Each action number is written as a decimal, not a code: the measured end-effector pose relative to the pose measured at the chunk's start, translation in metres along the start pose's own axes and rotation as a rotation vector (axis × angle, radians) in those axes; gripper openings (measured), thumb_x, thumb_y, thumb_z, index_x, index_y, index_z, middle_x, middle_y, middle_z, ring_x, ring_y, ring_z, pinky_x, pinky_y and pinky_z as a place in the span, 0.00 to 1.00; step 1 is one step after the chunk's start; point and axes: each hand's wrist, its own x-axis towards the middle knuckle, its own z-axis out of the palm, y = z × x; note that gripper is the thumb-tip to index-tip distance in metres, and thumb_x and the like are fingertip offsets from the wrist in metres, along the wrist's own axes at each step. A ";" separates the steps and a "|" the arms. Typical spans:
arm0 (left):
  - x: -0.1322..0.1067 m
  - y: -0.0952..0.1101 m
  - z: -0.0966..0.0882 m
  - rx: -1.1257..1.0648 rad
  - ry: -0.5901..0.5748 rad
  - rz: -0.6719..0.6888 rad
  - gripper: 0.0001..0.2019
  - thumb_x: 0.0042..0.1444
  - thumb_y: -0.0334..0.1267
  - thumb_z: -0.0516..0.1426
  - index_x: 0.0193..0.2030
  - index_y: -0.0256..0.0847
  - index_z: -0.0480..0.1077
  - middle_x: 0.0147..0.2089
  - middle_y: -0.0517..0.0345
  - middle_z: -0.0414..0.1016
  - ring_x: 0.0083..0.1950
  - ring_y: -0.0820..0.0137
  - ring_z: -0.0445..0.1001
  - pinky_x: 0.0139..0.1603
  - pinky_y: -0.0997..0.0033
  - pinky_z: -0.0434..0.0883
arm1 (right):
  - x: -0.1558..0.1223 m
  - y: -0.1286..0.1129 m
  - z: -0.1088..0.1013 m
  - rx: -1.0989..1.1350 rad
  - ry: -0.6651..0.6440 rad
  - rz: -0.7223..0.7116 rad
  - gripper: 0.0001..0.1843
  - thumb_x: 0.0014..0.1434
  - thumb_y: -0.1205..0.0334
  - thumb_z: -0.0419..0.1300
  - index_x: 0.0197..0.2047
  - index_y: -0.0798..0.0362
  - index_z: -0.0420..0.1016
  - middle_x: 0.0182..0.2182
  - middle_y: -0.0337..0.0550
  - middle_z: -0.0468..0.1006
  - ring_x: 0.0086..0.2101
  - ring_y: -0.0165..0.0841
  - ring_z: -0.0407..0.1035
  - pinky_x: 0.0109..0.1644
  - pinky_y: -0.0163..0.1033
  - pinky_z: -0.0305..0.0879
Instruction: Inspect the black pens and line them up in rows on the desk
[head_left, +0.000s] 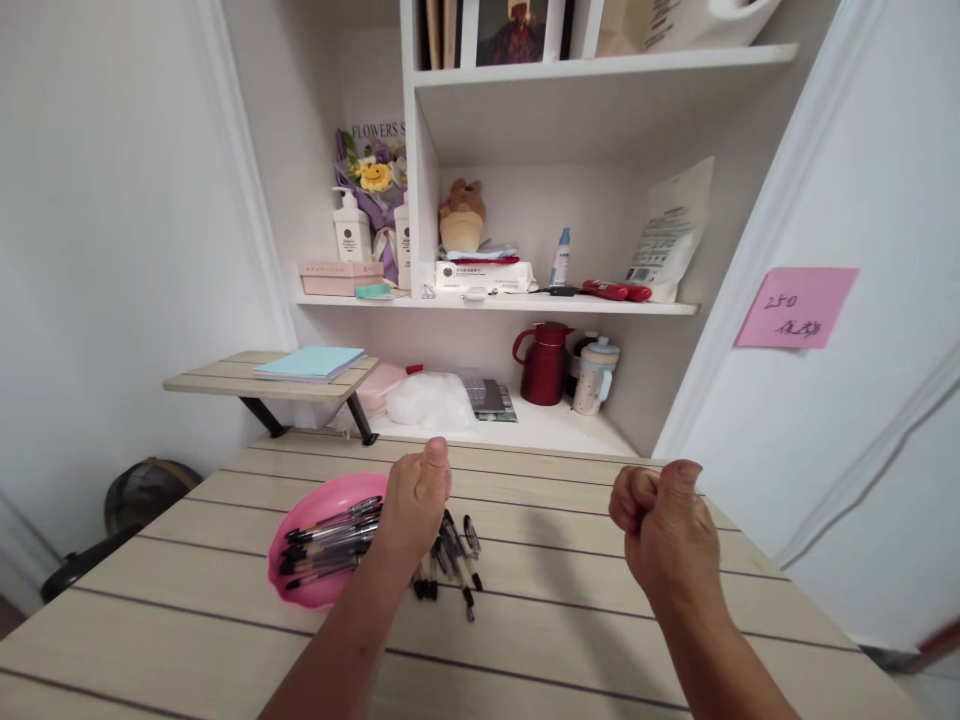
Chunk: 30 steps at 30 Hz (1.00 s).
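My left hand (415, 505) is curled into a fist above a loose bunch of black pens (454, 560) lying on the wooden table (570, 620). Whether it grips any pen is hidden behind the fist. Just left of it sits a pink bowl (315, 505) holding several more pens (330, 545). My right hand (664, 530) is a closed fist raised over the table to the right, with nothing showing in it.
Behind the table are white shelves with a dark red jug (544, 362), a lidded mug (594, 375), bottles, a plush toy and boxes. A small raised stand (270, 380) carries a blue notebook. A pink sticky note (796, 306) is on the right panel.
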 end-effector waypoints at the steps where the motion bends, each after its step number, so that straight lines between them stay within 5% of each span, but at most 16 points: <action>1: 0.000 -0.001 -0.001 0.003 -0.002 -0.001 0.30 0.58 0.56 0.29 0.13 0.41 0.52 0.14 0.62 0.51 0.19 0.74 0.54 0.24 0.71 0.52 | 0.000 0.000 -0.001 -0.020 0.002 -0.020 0.27 0.57 0.38 0.36 0.17 0.49 0.45 0.15 0.33 0.51 0.17 0.25 0.46 0.17 0.34 0.43; 16: 0.007 -0.012 0.006 0.151 0.013 -0.047 0.30 0.57 0.56 0.30 0.12 0.42 0.51 0.14 0.59 0.54 0.19 0.73 0.55 0.24 0.70 0.50 | 0.008 0.001 -0.008 -0.052 0.086 0.012 0.27 0.55 0.37 0.38 0.17 0.49 0.46 0.15 0.32 0.49 0.16 0.25 0.45 0.17 0.36 0.40; 23: 0.005 -0.009 0.007 0.152 0.002 -0.048 0.29 0.58 0.54 0.31 0.13 0.42 0.50 0.14 0.60 0.51 0.20 0.73 0.53 0.24 0.70 0.50 | 0.007 0.005 -0.009 -0.139 0.070 -0.079 0.27 0.56 0.37 0.40 0.16 0.48 0.45 0.13 0.32 0.48 0.15 0.25 0.46 0.17 0.36 0.44; 26: 0.005 -0.007 0.005 0.140 0.010 -0.049 0.25 0.58 0.54 0.36 0.15 0.42 0.48 0.16 0.62 0.48 0.20 0.75 0.50 0.23 0.71 0.49 | 0.003 0.003 -0.004 -0.295 -0.003 -0.080 0.26 0.57 0.41 0.43 0.15 0.49 0.51 0.13 0.34 0.55 0.16 0.26 0.51 0.19 0.35 0.49; 30: 0.005 -0.008 0.003 0.126 0.034 -0.090 0.22 0.53 0.53 0.45 0.17 0.41 0.45 0.18 0.64 0.43 0.22 0.76 0.47 0.22 0.73 0.47 | -0.010 0.020 0.016 -0.617 -0.298 0.046 0.19 0.55 0.47 0.49 0.21 0.52 0.62 0.16 0.36 0.66 0.19 0.28 0.59 0.23 0.34 0.53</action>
